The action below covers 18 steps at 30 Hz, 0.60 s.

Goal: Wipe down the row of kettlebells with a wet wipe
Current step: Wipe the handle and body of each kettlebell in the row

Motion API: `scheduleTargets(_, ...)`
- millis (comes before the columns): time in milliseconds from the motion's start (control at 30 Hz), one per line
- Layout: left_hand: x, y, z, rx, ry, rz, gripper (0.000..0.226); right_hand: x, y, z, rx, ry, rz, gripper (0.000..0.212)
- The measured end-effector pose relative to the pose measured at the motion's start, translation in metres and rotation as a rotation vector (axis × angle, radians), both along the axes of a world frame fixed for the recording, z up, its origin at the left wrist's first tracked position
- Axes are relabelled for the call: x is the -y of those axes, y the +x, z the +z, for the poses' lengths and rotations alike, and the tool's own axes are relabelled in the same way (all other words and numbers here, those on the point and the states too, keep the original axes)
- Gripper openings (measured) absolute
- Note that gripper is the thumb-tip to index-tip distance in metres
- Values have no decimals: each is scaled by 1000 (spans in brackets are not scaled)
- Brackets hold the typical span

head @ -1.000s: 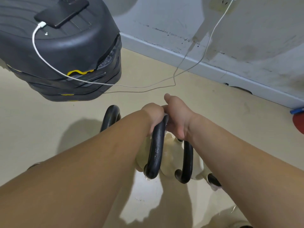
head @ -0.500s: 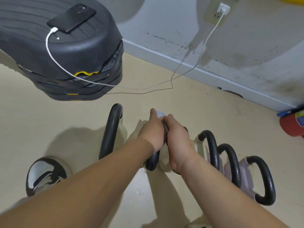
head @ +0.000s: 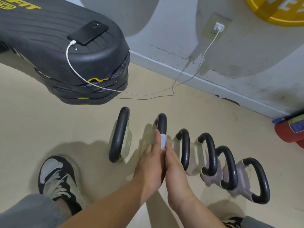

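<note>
Several kettlebells with black handles and cream or pale lilac bodies stand in a row on the floor. Both hands meet at the second kettlebell [head: 161,122] from the left. A white wet wipe [head: 163,142] is wrapped round its handle. My right hand [head: 176,171] grips the handle just below the wipe, thumb lying up along it. Against the handle's left side my left hand [head: 150,163] lies with straight fingers, its fingertip touching the wipe. The first kettlebell [head: 119,134] stands to the left; the third kettlebell [head: 185,145] and the others run off to the right.
A black stepper platform [head: 49,51] sits at the back left with a phone [head: 88,32] on it, its white cable [head: 202,58] running to a wall socket. My shoe [head: 57,176] is at the lower left. A red extinguisher [head: 289,130] lies at the right. A yellow disc [head: 279,10] hangs top right.
My hands have slid from the top of the second kettlebell's handle down its near side. The view pulled back, so the rest of the row and my shoe came into sight.
</note>
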<state>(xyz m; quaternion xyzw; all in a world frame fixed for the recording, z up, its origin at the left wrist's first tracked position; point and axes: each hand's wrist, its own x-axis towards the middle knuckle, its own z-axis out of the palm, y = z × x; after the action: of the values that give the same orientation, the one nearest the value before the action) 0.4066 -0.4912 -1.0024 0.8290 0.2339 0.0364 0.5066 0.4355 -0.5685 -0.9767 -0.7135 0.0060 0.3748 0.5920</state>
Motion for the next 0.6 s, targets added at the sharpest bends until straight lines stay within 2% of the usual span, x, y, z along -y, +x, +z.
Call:
scheduleTargets(33,1,-1,-9,55,-34,-9,51,1,-3,2,-13,0,-5,42)
scheduleTargets(100,0,-12,-15,52,5,-25,57,6,-10,-2,1,-12,-10,42)
scheduleTargets(133,-1,-17,-12,-16,-2,-46,59,8,-12,-3,6,-12,-7,43)
scheduleTargets(200,0,-24,-13,1,33,-77,62,9,-17,-2,14,-8,-26,43)
scheduleTargets(367,7,-39,-12,-62,-263,122,58,10,-25,-3,50,-2,-50,40)
scheduleTargets(500,9,-45,-17,-77,-218,74,65,17,-37,-13,33,-9,-79,43)
scheduleTargets(600,8,-51,-22,-86,-39,38,60,18,-44,-18,4,-7,-96,44)
